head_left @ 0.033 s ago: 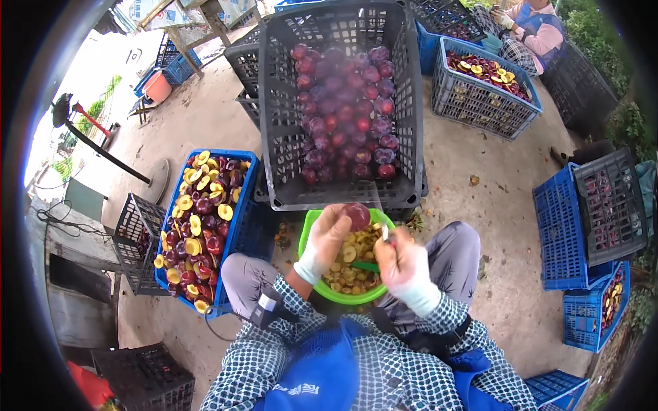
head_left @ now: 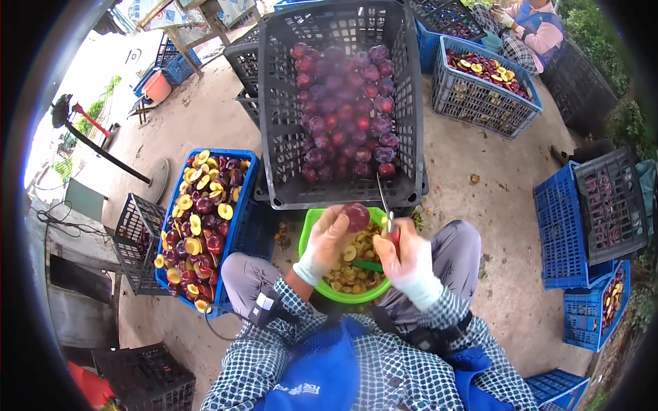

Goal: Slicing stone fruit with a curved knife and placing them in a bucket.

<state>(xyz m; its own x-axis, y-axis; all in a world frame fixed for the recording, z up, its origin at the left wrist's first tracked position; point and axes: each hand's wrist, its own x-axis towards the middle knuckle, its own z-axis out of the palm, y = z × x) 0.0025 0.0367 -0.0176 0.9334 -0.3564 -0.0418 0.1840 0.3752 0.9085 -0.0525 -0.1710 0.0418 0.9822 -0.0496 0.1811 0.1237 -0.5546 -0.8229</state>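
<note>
Dark crate of whole plums stood tilted toward the sitter, within reach. Blue crate held cut halves at the left knee. Green bowl sat between the knees, catching pits. Left hand, raised over the bowl, fingers curled round one plum. Right hand fisted on a knife, blade pointing up beside the plum.

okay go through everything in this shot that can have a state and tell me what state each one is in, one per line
Left hand: gloved, holding a whole plum.
Right hand: gloved, gripping a knife, blade up.
Green bowl: holds pits and scraps.
Dark crate: tilted, full of whole plums.
Blue crate: filled with halved plums.
</note>
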